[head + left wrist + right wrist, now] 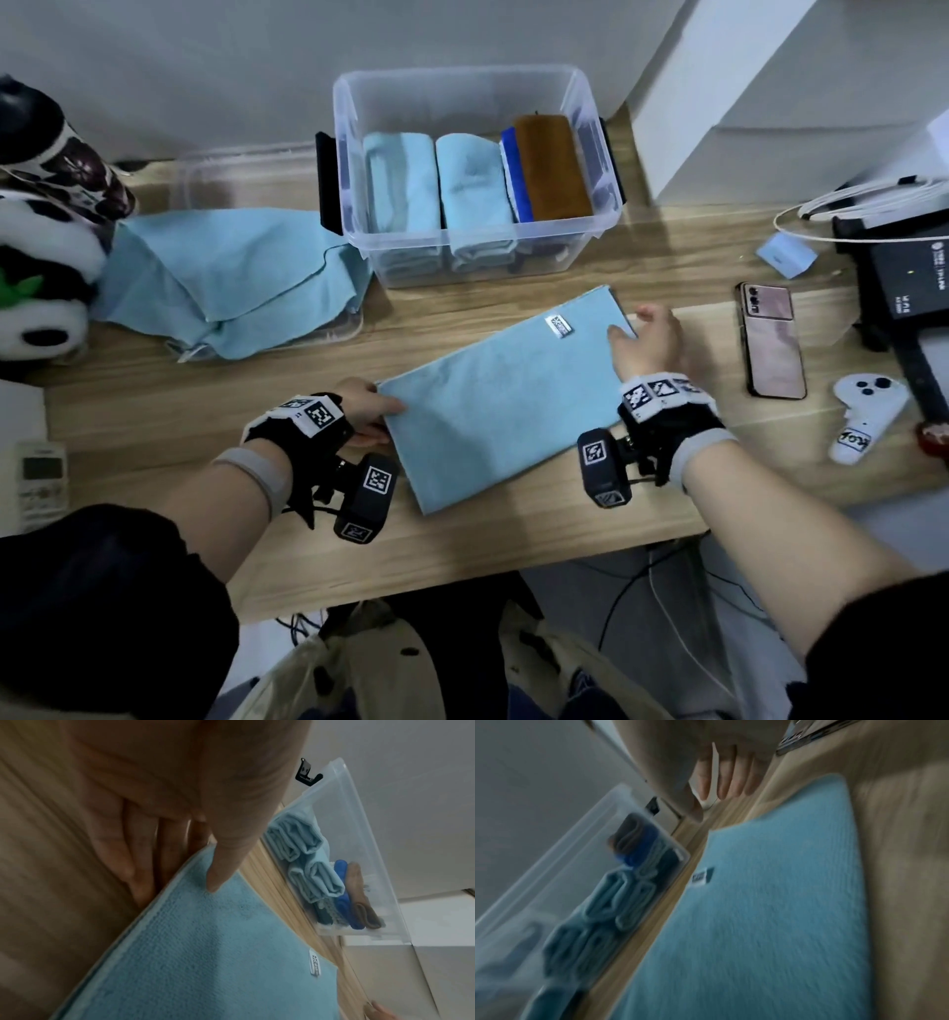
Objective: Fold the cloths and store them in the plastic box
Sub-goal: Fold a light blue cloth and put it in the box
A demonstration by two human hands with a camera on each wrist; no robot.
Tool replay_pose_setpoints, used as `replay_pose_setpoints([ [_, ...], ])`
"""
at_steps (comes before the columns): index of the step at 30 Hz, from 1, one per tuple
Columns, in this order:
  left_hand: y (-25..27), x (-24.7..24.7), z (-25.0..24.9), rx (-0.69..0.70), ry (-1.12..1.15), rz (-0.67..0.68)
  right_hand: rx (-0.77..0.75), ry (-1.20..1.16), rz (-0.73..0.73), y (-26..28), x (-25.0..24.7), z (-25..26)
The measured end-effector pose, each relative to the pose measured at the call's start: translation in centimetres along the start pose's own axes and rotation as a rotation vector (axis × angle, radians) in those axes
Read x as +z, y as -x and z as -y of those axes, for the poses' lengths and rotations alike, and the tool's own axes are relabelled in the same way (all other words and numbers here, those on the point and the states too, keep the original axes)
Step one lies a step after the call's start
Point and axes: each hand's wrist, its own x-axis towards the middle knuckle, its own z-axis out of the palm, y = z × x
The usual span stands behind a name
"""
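Lying flat on the pale wooden table [513, 539], the folded light-blue microfibre cloth [503, 406] sits just in front of the clear plastic box [354, 169] of rolled cloths. The left hand [362, 411] pinches its near-left corner, thumb [226, 862] on top, fingers [144, 862] beneath. The right hand [649, 342] hovers at the far-right corner, fingers [727, 778] straight and close together; contact cannot be told.
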Motion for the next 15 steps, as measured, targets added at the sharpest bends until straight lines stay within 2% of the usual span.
replay_pose_setpoints([
  [3, -0.2, -0.1, -0.1, 0.076, -0.001, -0.124, -0.054, 0.090, 0.138, 3.2, 2.0, -1.1],
  [6, -0.1, -0.3, -0.3, 0.104, 0.003, -0.135, -0.069, 0.395, 0.249, 6.2, 3.3, -2.8],
  [9, 0.4, -0.4, -0.5, 0.091, -0.018, -0.050, -0.139, 0.482, 0.245, 7.8, 4.0, -3.3],
  [12, 1.0, -0.3, -0.5, 0.018, -0.163, 0.147, -0.201, 0.426, 0.274, 6.5, 4.4, -3.4],
  [15, 2.0, 0.2, -0.6, -0.033, -0.308, 0.347, -0.262, 0.407, 0.394, 3.9, 3.6, -2.8],
])
